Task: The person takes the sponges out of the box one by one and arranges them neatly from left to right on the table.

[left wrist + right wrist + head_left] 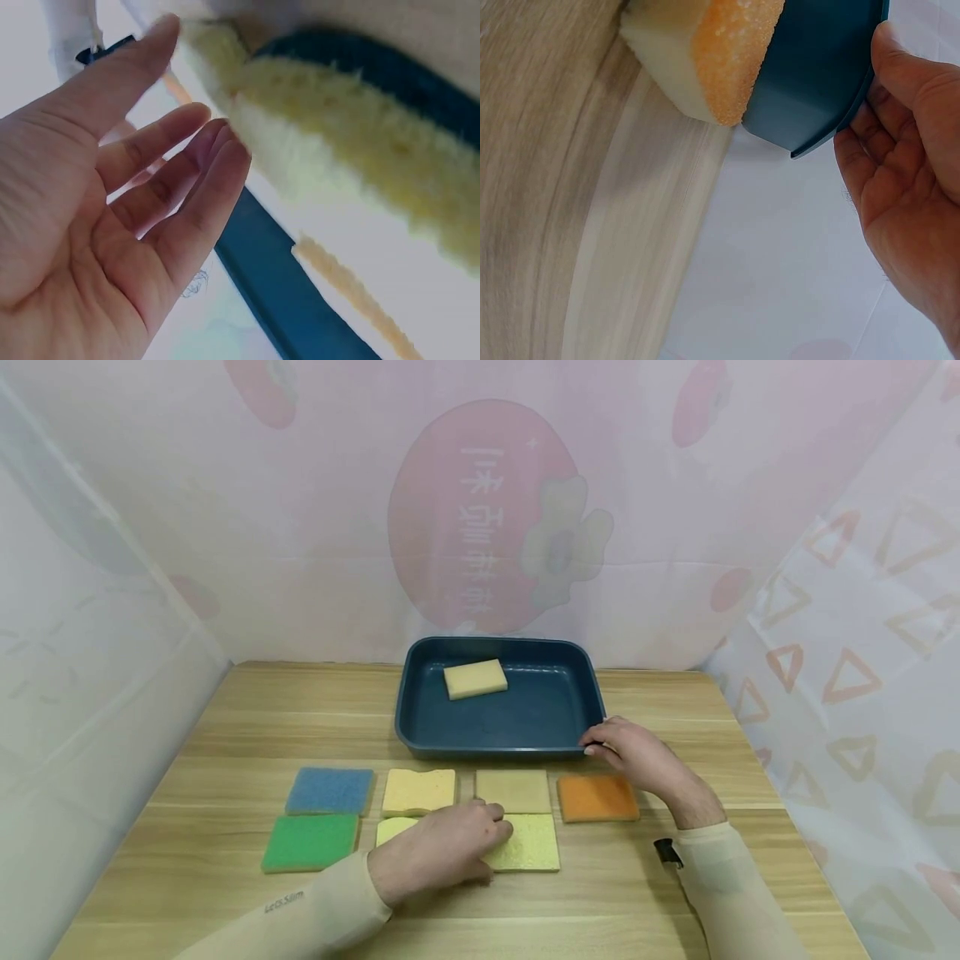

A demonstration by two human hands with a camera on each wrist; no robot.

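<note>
Sponges laid out on a wooden table [225, 727] inside pale printed curtains.
The left hand [442, 852], its grip open and fingers flat, rests on the yellow sponge [528, 845] in the near row; the right hand [637, 758] curls fingers on the blue tray [558, 739] rim, beside the orange sponge [597, 797].

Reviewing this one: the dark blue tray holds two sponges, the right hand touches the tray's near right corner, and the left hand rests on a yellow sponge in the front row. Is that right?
Not quite. The head view shows only one sponge in the dark blue tray, a pale yellow one. The rest stands: the right hand touches the tray's near right corner, and the left hand rests on a yellow sponge in the front row.
</note>
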